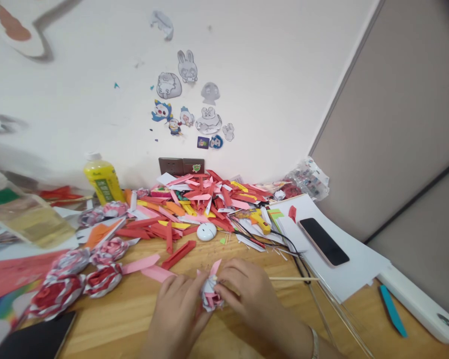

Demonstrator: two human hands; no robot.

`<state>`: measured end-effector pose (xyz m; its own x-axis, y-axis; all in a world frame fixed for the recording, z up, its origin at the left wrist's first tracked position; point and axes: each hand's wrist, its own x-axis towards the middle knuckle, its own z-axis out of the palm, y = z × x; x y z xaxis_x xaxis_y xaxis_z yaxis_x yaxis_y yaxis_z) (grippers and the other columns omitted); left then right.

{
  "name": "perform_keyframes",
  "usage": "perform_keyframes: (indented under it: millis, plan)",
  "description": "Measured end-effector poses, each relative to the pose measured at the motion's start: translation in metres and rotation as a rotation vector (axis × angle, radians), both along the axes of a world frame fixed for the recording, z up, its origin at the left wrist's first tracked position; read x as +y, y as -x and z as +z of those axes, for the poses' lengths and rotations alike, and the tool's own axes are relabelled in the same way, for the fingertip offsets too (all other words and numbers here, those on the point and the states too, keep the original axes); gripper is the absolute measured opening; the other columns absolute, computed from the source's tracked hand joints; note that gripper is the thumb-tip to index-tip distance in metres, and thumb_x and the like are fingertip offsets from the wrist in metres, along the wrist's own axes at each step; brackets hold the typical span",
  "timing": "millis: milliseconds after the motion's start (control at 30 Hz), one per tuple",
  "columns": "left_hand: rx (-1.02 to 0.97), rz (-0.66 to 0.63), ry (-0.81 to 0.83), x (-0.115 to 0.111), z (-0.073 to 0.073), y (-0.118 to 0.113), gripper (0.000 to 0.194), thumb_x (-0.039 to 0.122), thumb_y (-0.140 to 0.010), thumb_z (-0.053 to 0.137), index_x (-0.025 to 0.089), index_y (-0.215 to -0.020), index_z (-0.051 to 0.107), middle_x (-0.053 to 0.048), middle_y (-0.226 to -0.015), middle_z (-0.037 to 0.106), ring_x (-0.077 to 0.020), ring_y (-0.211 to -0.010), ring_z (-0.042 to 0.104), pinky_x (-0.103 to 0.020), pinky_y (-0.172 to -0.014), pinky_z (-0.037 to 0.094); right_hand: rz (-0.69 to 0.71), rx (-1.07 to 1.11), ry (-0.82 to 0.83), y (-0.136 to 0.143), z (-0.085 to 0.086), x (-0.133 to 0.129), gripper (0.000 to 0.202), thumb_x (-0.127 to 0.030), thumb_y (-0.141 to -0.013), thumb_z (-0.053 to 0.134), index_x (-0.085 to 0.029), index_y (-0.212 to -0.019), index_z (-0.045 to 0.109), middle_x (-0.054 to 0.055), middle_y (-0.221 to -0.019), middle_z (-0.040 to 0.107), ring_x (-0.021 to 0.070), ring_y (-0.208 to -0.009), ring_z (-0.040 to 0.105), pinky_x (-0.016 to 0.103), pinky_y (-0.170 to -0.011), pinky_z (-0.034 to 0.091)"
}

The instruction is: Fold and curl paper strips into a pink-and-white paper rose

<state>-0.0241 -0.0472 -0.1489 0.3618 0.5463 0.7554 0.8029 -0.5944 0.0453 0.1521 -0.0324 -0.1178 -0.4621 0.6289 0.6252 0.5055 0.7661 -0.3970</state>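
Both of my hands meet over the front middle of the table, around a small pink and white paper flower point(210, 294). My left hand point(181, 304) grips it from the left, fingers curled against its side. From the right, my right hand point(247, 289) pinches its edge with thumb and fingers. A pink paper tip sticks up from the top of the flower. A thin wooden stick point(294, 279) emerges to the right of my right hand; whether it joins the flower is hidden. Pink folded paper strips point(155, 270) lie just left of my left hand.
A pile of folded paper strips point(209, 197) lies along the wall, with a yellow glue gun point(260, 219) and a white earbud case point(207, 231) nearby. Finished paper flowers point(104, 280) and bottles point(104, 182) stand left. A phone point(324, 242) rests on white paper point(353, 279) at right.
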Motion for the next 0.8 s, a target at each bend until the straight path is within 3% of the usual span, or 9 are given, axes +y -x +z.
perform_keyframes:
  millis: [133,367,600,800]
  plan:
    - [-0.011,-0.009,0.004,-0.0005,0.0011,-0.0007,0.029,0.033,-0.096,0.036,0.013,-0.107,0.054,-0.002,-0.072,0.065,-0.0161,-0.066,0.057,-0.030,-0.071,0.037,-0.040,-0.018,-0.037,0.0010,-0.0031,-0.0003,0.029,-0.027,-0.099,0.037,-0.017,-0.082,0.059,0.003,-0.073,0.061,0.0158,-0.065,0.055,0.027,-0.058,0.038]
    - [-0.013,-0.027,-0.026,-0.0009,0.0029,-0.0019,0.028,0.030,-0.096,0.037,0.012,-0.105,0.056,-0.002,-0.072,0.066,-0.0161,-0.065,0.054,-0.029,-0.071,0.035,-0.069,-0.094,-0.266,0.0030,-0.0032,0.0017,0.035,-0.020,-0.099,0.031,-0.016,-0.079,0.060,0.005,-0.069,0.062,0.0168,-0.060,0.053,0.029,-0.053,0.035]
    - [-0.010,-0.038,-0.044,-0.0017,0.0046,-0.0030,0.026,0.028,-0.096,0.038,0.012,-0.105,0.057,-0.003,-0.074,0.068,-0.0162,-0.065,0.055,-0.030,-0.071,0.036,-0.064,-0.127,-0.171,0.0024,0.0008,-0.0001,0.033,-0.021,-0.099,0.029,-0.017,-0.081,0.057,0.003,-0.070,0.060,0.0150,-0.060,0.053,0.027,-0.052,0.035]
    - [-0.048,-0.064,-0.037,-0.0018,0.0003,-0.0025,0.021,0.023,-0.093,0.044,0.013,-0.107,0.057,-0.004,-0.077,0.069,-0.0174,-0.070,0.056,-0.032,-0.074,0.037,-0.105,-0.232,-0.282,0.0010,-0.0063,0.0022,0.030,-0.018,-0.097,0.030,-0.018,-0.077,0.053,0.002,-0.064,0.057,0.0155,-0.053,0.049,0.029,-0.047,0.029]
